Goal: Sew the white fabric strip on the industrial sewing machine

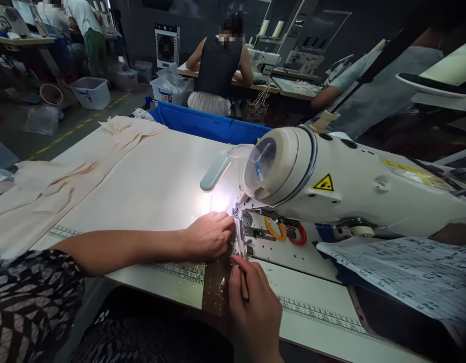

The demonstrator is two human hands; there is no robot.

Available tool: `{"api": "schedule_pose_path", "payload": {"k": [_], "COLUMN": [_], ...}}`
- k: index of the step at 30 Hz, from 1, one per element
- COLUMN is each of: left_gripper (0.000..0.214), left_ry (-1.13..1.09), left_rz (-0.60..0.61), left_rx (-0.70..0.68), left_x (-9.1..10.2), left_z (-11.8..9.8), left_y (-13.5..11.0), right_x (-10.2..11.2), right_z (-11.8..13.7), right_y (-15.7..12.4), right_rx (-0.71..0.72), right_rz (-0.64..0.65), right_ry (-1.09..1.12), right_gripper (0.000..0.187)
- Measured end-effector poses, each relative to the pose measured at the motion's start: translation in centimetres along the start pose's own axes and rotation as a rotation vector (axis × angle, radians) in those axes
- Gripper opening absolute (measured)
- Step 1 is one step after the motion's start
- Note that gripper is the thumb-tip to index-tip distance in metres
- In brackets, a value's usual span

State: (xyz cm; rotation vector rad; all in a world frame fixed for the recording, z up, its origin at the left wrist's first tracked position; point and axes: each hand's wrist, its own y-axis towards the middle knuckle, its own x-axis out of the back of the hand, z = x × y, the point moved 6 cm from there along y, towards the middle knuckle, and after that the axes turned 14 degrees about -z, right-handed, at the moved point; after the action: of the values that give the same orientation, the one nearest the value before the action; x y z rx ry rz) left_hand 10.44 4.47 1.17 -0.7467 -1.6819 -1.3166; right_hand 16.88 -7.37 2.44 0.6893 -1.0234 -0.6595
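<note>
My left hand [211, 235] rests on the table beside the sewing machine's needle area [237, 210], its fingers curled together. What lies under those fingers is hidden. Just below, my right hand [253, 302] is closed around a slim tool with a brownish handle [244, 285]; its tip points up toward the metal parts by the needle, and its exact kind does not show. The white sewing machine [286, 166] reaches in from the right, and its lamp brightens the tabletop by my left fingers.
Pale pink fabric pieces [62, 176] lie along the table's left side. A grey-green flat bar [215, 172] is beside the machine head. Orange scissors handles [275, 229] and a red ring [298, 235] sit underneath the arm. Printed paper [407, 272] hangs at right. Co-workers sit and stand beyond.
</note>
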Motion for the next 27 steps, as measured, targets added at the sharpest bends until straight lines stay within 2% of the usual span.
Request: {"api": "schedule_pose_path", "payload": {"k": [5, 16, 27], "left_gripper": [0.025, 0.021, 0.021], "left_ry": [-0.013, -0.018, -0.011], "left_rz": [-0.010, 0.045, 0.028], "left_rx": [0.009, 0.047, 0.115], "left_x": [-0.1, 0.0, -0.2], "left_z": [0.1, 0.2, 1.8], "left_y": [-0.1, 0.0, 0.3], "right_x": [-1.4, -1.7, -2.8], "right_z": [-0.1, 0.1, 0.8], "right_y": [0.2, 0.1, 0.6], "right_rx": [0.053, 0.105, 0.129], "right_rz": [0.015, 0.031, 0.073], "right_ry": [-0.186, -0.310, -0.521], "right_gripper": [0.028, 0.033, 0.041]}}
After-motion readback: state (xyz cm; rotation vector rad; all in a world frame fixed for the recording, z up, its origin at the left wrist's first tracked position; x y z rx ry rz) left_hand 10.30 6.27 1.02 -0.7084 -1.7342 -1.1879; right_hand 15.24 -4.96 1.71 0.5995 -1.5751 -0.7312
